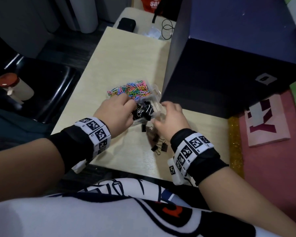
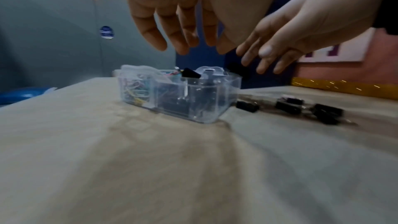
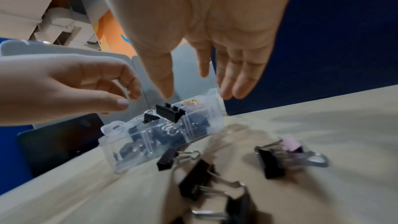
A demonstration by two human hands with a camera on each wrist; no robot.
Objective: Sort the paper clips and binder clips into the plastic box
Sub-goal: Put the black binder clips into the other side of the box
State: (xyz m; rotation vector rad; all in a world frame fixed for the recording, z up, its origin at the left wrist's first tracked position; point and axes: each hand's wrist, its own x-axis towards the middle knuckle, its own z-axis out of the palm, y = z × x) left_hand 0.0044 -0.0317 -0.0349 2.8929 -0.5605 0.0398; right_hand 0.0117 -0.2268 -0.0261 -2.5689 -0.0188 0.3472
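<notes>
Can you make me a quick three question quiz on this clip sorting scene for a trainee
1. True or false: the right hand grips a binder clip.
2. Which holds the colourful paper clips: the plastic box compartment (a) farther from the person, or (b) nearer?
3. Where do the unsorted binder clips lie?

Key:
1. False: its fingers are straight and hold nothing.
2. a.
3. On the table, under the right hand, on the person's side of the box.

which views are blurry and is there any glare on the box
Head view: dim, mostly sharp; right hand smeared, plastic box pale but no strong glare. Left wrist view: soft throughout, binder clips on the table smudged. Right wrist view: nearest clips blurred, small highlights on the box wall.
</notes>
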